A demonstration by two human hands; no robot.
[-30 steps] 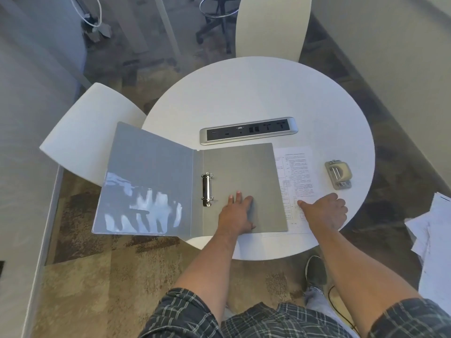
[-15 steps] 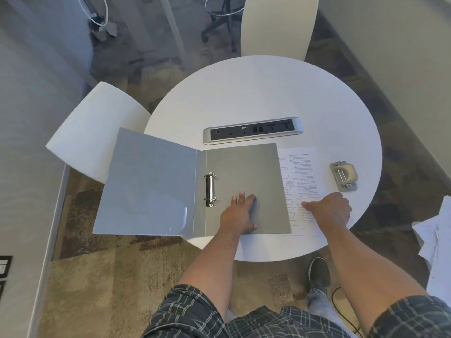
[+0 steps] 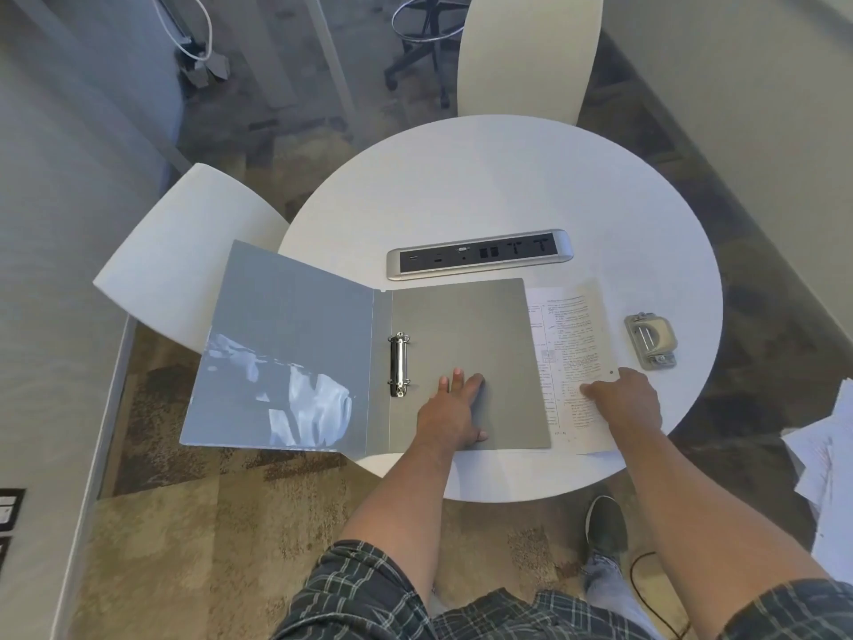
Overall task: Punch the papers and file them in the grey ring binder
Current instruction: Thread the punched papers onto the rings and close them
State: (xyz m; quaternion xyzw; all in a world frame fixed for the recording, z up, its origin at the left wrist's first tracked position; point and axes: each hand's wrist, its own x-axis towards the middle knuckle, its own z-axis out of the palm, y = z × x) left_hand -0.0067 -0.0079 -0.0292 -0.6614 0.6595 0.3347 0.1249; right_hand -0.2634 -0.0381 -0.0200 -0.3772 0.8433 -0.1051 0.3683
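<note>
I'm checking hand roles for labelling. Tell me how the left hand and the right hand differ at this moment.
The left hand lies flat, fingers straight, on the inside back cover of the open grey ring binder; the right hand has its fingers bent on the printed papers. The left hand sits near the ring mechanism; the right hand sits nearer the hole punch. Both rest low over the round white table.

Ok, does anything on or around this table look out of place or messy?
Mostly tidy. The binder lies open with its front cover hanging past the table edge. Loose papers are heaped untidily at the far right, off the table.
</note>
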